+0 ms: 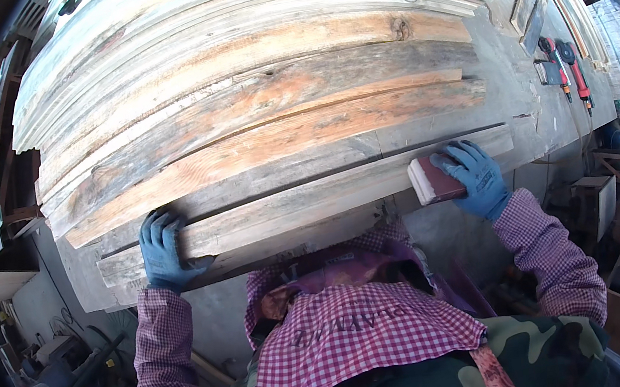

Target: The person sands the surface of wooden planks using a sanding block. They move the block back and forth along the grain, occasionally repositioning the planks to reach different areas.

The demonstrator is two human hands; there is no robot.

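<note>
Gripping with a blue-gloved right hand [474, 176], the person presses a dark red rectangular sanding block with a white foam edge [433, 179] onto the near, long grey weathered wooden plank [303, 204]. The fingers are curled loosely over the block's right end and top, so that end is covered while its white left face shows clearly. The block sits toward the right end of the plank, right at the desk's front edge.

The blue-gloved left hand [164, 251] clamps the same plank near its left end, fingers wrapped over the top face and thumb tucked under the front edge; this grip is closed around the wood. The two hands are well apart, with bare plank between them.

Behind the plank lies a stack of rough, weathered boards, grey with orange-brown patches [248, 76], overlapping like shingles and covering most of the grey wooden desk [512, 65]. Their far ends are cut off by the dark rim of the view. At the far right of the desk lie red and black power tools [566, 70], too small to make out in detail. Pink checked sleeves and a patterned cloth hide the space under the desk edge near the person's body.
</note>
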